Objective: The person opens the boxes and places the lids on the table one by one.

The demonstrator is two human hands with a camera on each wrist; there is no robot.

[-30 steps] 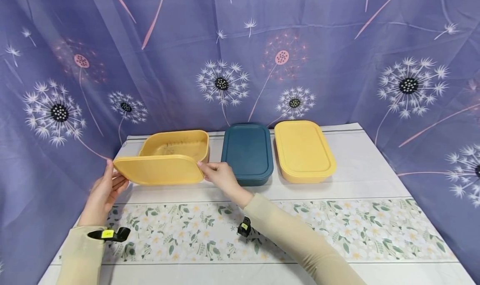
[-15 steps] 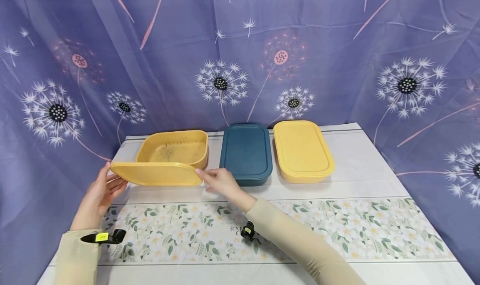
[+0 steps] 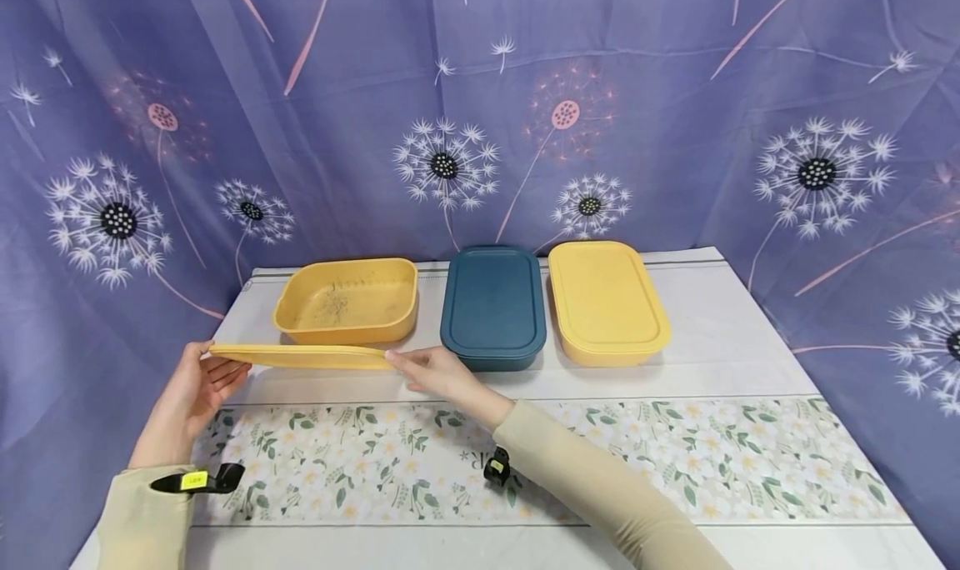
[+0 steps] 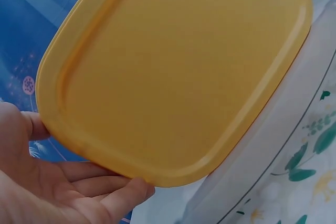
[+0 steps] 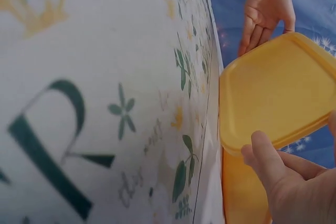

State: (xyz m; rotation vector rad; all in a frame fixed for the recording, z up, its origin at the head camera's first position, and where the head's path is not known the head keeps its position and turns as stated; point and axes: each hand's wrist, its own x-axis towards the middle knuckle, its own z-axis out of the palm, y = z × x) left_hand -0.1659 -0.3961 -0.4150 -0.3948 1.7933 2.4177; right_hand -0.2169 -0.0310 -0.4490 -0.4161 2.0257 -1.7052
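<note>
Both hands hold a yellow lid [image 3: 300, 357] just in front of an open yellow food container [image 3: 341, 330]. From the head the lid appears nearly edge-on, a thin strip; its broad recessed face fills the left wrist view. My left hand [image 3: 193, 393] grips the lid's left end, thumb on one edge and fingers along the rim [image 4: 173, 178]. At the other end my right hand [image 3: 442, 374] pinches the corner between thumb and fingers. In the right wrist view the lid [image 5: 283, 87] spans both hands, with yellow container wall [image 5: 241, 187] showing below it. Dark specks mark the container's inside.
A dark teal container [image 3: 493, 303] with its lid on stands right of the uncovered one. Beside it is a yellow lidded container [image 3: 609, 299]. A floral band [image 3: 675, 462] crosses the white tablecloth. Purple dandelion-print curtain [image 3: 337, 137] closes off the back and sides.
The lid has come down and toward me, tilting from a visible face to nearly edge-on, so more of the open container shows. Both hands have moved with it, slightly left.
</note>
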